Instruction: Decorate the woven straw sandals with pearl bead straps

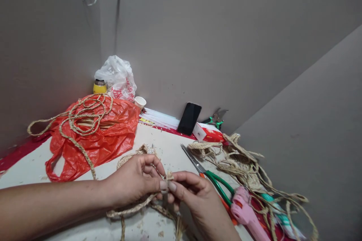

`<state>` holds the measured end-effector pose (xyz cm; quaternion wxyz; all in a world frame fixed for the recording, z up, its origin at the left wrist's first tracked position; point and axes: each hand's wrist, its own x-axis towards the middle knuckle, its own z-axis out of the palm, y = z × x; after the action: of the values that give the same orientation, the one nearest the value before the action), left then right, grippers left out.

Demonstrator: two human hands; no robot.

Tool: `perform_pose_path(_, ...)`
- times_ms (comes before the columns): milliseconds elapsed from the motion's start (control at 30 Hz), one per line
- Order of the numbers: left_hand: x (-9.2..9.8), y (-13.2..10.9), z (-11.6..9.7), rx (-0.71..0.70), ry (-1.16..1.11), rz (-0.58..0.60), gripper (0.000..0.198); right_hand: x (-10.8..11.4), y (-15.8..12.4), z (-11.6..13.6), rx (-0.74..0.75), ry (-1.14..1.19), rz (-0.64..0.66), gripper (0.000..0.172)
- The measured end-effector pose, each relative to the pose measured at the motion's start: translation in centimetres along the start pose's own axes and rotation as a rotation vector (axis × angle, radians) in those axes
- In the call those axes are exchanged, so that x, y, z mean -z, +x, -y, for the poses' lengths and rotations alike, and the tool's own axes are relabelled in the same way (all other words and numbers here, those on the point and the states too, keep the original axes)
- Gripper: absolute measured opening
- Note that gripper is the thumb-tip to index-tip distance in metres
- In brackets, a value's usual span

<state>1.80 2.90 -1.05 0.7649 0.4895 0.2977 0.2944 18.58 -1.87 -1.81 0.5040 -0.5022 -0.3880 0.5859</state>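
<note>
Pinching a cord end [169, 176] between nearly closed fingertips, left hand [137, 175] and right hand [198, 194] meet, likely steadying so small a piece. Scissors [195, 162] and pink tool [243, 211] lie beside the right, seemingly for easy reach.

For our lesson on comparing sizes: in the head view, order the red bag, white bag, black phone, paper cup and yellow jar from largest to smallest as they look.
1. Red bag
2. White bag
3. Black phone
4. Yellow jar and paper cup: too alike to rank.
</note>
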Motion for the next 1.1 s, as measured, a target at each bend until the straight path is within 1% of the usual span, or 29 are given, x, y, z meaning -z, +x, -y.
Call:
perform_pose_path(100,-0.2,-0.2,-0.2,-0.026,0.005,-0.038,0.043,0.1,-0.1,-0.1,0.014,-0.025,-0.019,0.030)
perform_pose_path(333,-0.3,-0.3,-0.3,-0.102,0.050,-0.051,0.040,-0.1,-0.1,0.1,0.073,-0.062,-0.015,0.025)
perform_pose_path(467,-0.1,-0.2,0.0,-0.132,0.098,-0.066,0.034,-0.1,-0.1,-0.2,0.069,-0.038,-0.041,0.025)
perform_pose_path(600,0.0,-0.1,0.4,-0.144,0.066,-0.054,0.027,0.0,-0.1,-0.2,0.074,-0.025,-0.041,0.026)
perform_pose_path(767,-0.1,-0.2,0.3,-0.129,0.042,-0.059,0.024,0.1,0.0,-0.3,0.051,-0.032,-0.046,0.028)
perform_pose_path(900,-0.1,-0.2,0.0,-0.104,0.045,-0.068,0.028,0.3,0.0,-0.6,0.048,0.006,-0.029,0.026)
perform_pose_path(1000,-0.2,-0.2,0.0,-0.054,-0.014,-0.062,0.034,0.4,0.0,-1.0,0.073,0.033,-0.020,0.025)
perform_pose_path(1100,-0.3,-0.3,0.1,-0.021,-0.103,-0.053,0.035,0.4,0.3,-1.3,0.105,0.033,-0.017,0.027)
